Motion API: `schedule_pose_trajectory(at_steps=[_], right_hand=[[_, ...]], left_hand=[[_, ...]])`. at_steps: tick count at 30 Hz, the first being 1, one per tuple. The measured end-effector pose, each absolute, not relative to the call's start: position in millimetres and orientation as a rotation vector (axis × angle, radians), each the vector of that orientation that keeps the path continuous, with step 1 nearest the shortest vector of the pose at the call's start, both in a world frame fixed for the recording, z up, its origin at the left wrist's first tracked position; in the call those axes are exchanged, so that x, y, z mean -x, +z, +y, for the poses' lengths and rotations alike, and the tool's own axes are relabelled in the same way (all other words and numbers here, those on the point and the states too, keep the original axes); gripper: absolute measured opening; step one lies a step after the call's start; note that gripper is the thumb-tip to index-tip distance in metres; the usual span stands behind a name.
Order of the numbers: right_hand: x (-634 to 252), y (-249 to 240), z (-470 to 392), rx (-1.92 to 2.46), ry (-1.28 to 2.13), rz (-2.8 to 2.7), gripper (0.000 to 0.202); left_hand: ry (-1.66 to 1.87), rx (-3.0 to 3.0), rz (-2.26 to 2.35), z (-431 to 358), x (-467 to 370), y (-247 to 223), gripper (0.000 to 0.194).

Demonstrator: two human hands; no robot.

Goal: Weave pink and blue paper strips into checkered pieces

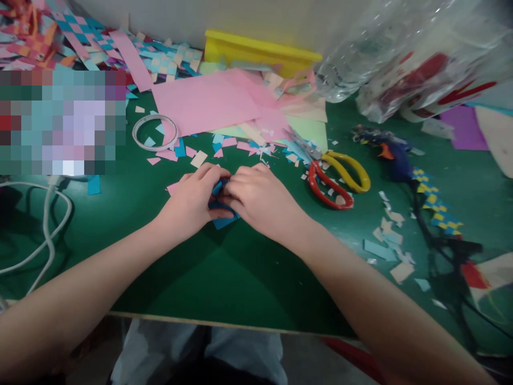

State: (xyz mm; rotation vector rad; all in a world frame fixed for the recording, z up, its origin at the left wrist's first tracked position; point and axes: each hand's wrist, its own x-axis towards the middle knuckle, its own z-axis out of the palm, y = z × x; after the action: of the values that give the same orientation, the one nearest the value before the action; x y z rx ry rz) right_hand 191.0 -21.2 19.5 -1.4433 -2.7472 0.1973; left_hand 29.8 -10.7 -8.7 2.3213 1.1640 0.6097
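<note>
Both hands meet over the green table [240, 278] at the middle of the view. A small piece of blue paper [225, 220] lies between and below them, partly hidden by the fingers. My left hand [194, 198] is closed on the blue paper, its thumb lying across the near part. My right hand [256, 195] has its fingers curled against the same paper from the right. Scissors [316, 156] with one red and one yellow handle rest to the right of my right hand. Beyond my left hand lies a roll of tape [136, 132].
Pink sheets [204, 101] and paper scraps lie beyond the hands, before a yellow strip [260, 51]. Woven paper pieces fill the far left. A white cable [47, 224] runs at the left. A dark blue tool [401, 163] and plastic-wrapped items [433, 69] are at the right.
</note>
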Motion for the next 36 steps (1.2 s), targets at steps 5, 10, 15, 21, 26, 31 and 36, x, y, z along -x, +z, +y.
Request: schedule_pose_trajectory(at_steps=[5, 10, 15, 21, 26, 31, 36], right_hand=[[-191.4, 20.7, -20.8, 1.457, 0.309, -2.726, 0.026], [-190.6, 22.1, -20.4, 1.473, 0.352, -2.723, 0.025], [-192.5, 22.4, -18.8, 1.419, 0.307, -2.719, 0.021], [-199.1, 19.3, -15.7, 1.351, 0.502, -2.615, 0.022], [-197.3, 20.6, -16.5, 1.361, 0.378, -2.678, 0.020], [-194.5, 18.8, -19.1, 1.364, 0.220, -2.755, 0.020], [-195.3, 16.5, -19.4, 1.304, 0.203, -2.761, 0.023]], left_hand=[[0.627, -2.308, 1.147, -10.8, -29.8, -9.9, 0.055], [0.625, -2.306, 1.152, -10.9, -29.8, -9.6, 0.056], [0.611, -2.302, 1.142, -11.3, -29.6, -7.9, 0.054], [0.587, -2.266, 1.142, -12.0, -29.2, -5.7, 0.052], [0.596, -2.281, 1.133, -10.9, -29.5, -5.8, 0.053], [0.594, -2.299, 1.141, -10.8, -29.1, -6.6, 0.055], [0.593, -2.295, 1.154, -11.0, -29.4, -7.2, 0.055]])
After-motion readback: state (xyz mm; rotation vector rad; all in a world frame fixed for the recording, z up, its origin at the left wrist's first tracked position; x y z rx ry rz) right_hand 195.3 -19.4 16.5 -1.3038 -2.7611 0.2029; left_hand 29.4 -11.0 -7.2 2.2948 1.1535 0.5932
